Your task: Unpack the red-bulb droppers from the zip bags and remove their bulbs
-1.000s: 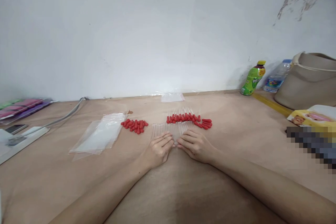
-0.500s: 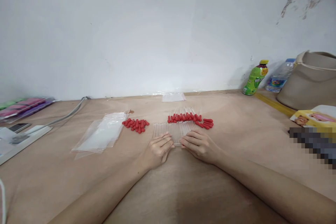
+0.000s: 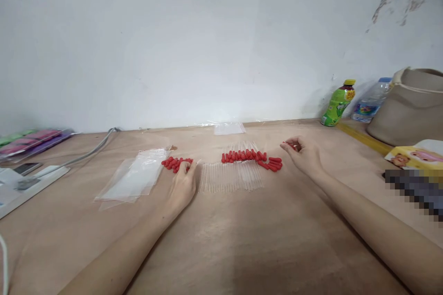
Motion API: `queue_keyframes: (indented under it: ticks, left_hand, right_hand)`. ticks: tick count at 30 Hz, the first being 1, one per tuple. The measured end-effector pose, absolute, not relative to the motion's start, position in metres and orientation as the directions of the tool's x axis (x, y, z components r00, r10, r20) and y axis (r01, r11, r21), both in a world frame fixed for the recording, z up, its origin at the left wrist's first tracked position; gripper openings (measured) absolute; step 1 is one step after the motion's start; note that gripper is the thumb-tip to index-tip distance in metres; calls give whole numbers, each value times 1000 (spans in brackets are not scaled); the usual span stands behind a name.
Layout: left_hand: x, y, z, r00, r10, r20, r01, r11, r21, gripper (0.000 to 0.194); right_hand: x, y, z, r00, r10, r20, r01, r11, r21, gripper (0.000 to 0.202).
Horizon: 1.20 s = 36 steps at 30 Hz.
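Observation:
My left hand (image 3: 185, 184) reaches to the pile of red rubber bulbs (image 3: 169, 162), its thumb and forefinger closed around a bulb at the pile's right edge. The exact grip is partly hidden. My right hand (image 3: 304, 153) is raised off to the right, thumb and fingertips pinched together. A small red spot shows at those fingertips, too small to name. Between the hands, a row of thin clear tubes (image 3: 224, 177) lies side by side. Just behind it is a row of red bulbs (image 3: 242, 156) with clear tubes (image 3: 244, 145) extending beyond them. Several bulbs (image 3: 273, 164) lie at its right end.
Clear plastic bags (image 3: 133, 177) lie left of the bulb pile, and another bag (image 3: 229, 128) sits by the wall. A power strip (image 3: 44, 176) and phone (image 3: 26, 168) are at far left. At right stand a green bottle (image 3: 338, 103), a water bottle (image 3: 372, 101) and a beige bucket-like container (image 3: 408, 110).
Both hands have left the near ends of the clear tubes, which now lie uncovered. My left hand moved left to the bulb pile; my right hand moved right and away from me.

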<state>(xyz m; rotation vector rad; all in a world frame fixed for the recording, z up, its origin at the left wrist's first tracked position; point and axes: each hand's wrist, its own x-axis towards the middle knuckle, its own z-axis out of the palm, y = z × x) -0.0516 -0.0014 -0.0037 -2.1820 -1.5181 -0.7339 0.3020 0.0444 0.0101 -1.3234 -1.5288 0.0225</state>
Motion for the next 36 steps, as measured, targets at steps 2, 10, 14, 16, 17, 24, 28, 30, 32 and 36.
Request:
queue_keyframes:
  ticks: [2, 10, 14, 16, 17, 24, 28, 30, 32, 36]
  left_hand:
    - [-52, 0, -7, 276, 773, 571, 945, -327, -15, 41]
    - [-47, -3, -6, 291, 798, 528, 946, -322, -36, 36]
    - [-43, -5, -5, 313, 755, 576, 926, -376, -10, 28]
    - [-41, -6, -5, 306, 751, 585, 921, -389, 18, 25]
    - [-40, -7, -6, 299, 757, 582, 919, -392, 38, 25]
    - [-38, -9, -6, 248, 779, 576, 897, -409, 167, 28]
    - [-36, -11, -4, 267, 740, 617, 901, -420, 113, 30]
    - [-34, -13, -2, 294, 705, 645, 902, -428, 57, 29]
    - [-33, -15, 0, 310, 681, 664, 907, -421, 8, 29]
    - [-31, -16, 2, 329, 658, 678, 911, -409, -45, 29]
  right_hand:
    - [316, 53, 6, 272, 778, 566, 672, 268, -691, 26]
    - [332, 77, -29, 219, 928, 301, 526, 147, -837, 34]
    - [328, 84, -34, 180, 944, 278, 529, 146, -836, 34]
    - [326, 85, -33, 157, 952, 264, 532, 144, -835, 33]
    - [325, 84, -32, 141, 956, 256, 534, 144, -833, 31]
    - [324, 83, -30, 101, 969, 226, 559, 133, -818, 31]
    - [327, 88, -33, 135, 966, 221, 571, 107, -814, 35]
    - [329, 91, -34, 153, 964, 217, 582, 90, -809, 36]
    - [329, 92, -31, 168, 964, 205, 597, 66, -799, 36]
    - [323, 98, -19, 203, 967, 154, 660, -19, -751, 34]
